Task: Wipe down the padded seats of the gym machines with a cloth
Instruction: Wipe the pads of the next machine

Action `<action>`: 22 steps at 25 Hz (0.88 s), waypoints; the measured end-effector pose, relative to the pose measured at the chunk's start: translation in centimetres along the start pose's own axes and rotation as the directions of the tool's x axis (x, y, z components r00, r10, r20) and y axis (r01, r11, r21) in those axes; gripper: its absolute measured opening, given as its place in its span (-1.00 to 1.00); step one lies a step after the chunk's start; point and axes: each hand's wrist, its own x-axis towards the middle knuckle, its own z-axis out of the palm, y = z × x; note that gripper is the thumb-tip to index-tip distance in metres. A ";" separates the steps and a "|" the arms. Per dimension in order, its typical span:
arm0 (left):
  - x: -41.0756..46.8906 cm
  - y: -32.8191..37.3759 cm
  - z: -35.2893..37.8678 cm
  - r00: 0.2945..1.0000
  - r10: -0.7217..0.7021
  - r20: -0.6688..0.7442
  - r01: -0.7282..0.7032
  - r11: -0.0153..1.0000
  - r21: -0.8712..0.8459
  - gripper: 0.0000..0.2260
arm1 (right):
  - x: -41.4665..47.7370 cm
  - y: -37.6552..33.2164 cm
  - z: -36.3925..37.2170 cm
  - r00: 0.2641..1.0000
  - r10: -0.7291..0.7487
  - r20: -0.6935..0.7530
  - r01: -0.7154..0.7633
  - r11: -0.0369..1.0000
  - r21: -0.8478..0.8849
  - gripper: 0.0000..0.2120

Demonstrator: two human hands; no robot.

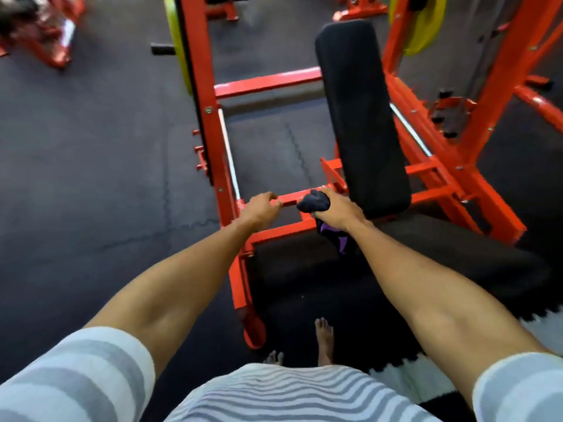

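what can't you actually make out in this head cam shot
Head view:
- cloth: bunched in the right hand, which hides most of it; full shape unknown.
- seat pad: black in shadow, partly behind the right forearm; edges and cleanliness unclear.
- left hand: fingertips hidden where it grips the red frame bar.
- yellow plate at top right: cut off by the top edge.
- machine at top left: motion-blurred.

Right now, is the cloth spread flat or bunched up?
Bunched: the right hand grips the cloth in a wad, one end hanging below.
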 end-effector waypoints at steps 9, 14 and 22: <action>-3.6 -9.8 -5.2 0.866 -0.444 -0.231 0.412 0.894 -0.175 -0.65 | 7.7 -12.1 3.9 0.873 -0.353 0.338 0.424 0.891 -0.163 -0.34; -8.2 -17.5 -9.1 0.733 -0.607 -0.307 0.540 0.794 -0.279 -0.64 | 6.6 -21.2 7.9 0.750 -0.468 0.466 0.589 0.794 -0.150 -0.42; -13.4 -29.6 -18.4 0.625 -0.686 -0.372 0.552 0.726 -0.410 -0.67 | 4.9 -38.3 14.2 0.642 -0.591 0.489 0.735 0.655 -0.175 -0.50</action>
